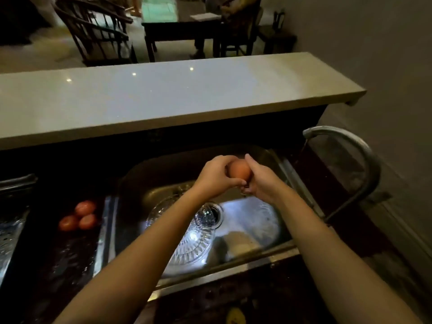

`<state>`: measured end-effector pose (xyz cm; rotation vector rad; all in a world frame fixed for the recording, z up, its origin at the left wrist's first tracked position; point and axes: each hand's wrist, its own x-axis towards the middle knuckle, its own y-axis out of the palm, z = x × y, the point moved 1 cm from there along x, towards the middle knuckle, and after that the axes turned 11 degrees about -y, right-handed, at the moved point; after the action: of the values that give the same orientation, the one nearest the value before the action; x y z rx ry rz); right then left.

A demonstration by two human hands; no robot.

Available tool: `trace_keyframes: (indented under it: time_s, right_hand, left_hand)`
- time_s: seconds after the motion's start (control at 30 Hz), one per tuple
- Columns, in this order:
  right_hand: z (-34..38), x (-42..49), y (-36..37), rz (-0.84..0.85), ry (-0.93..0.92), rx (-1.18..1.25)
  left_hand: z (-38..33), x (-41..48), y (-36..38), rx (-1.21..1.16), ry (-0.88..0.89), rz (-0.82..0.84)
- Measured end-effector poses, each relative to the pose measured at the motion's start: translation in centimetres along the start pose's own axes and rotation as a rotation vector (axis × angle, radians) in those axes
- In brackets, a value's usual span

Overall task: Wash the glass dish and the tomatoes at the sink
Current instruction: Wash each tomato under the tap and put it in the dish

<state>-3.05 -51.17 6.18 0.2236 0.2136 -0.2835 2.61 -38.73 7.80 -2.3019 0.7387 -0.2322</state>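
Observation:
Both hands hold one red tomato (239, 170) above the steel sink (131, 183). My left hand (216, 175) wraps its left side and my right hand (259, 178) cups its right side and underside. A cut-glass dish (189, 244) lies in the sink bottom, partly under my left forearm, next to the drain (209, 216). Three more tomatoes (79, 217) sit together on the dark wet counter left of the sink.
A curved metal tap (350, 146) arches from the right, its spout out past the sink's far right corner. A pale raised ledge (163, 97) runs behind the sink. A metal rack (11, 218) lies at the far left. Chairs and a dark table stand beyond.

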Motion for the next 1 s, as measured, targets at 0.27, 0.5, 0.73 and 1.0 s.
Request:
trace_keyframes:
  time_s: [0.27,0.5,0.73,1.0]
  right_hand:
    - [-1.7,1.0,-10.2,-0.381,0.073,0.233]
    - [-4.4,2.1,-13.8,-0.379,0.072,0.302]
    - [-3.6,2.9,-13.2,-0.332,-0.037,0.029]
    - [-3.7,4.1,-13.7,-0.483,-0.052,0.131]
  left_hand:
    - [-4.3,5.9,8.9,-0.004,0.032,0.226]
    - [-3.9,7.1,12.7,-0.238,-0.038,0.406]
    - [-6.8,7.1,15.7,-0.742,-0.333,0.21]
    - [-8.9,7.4,16.2,-0.525,-0.126,0.152]
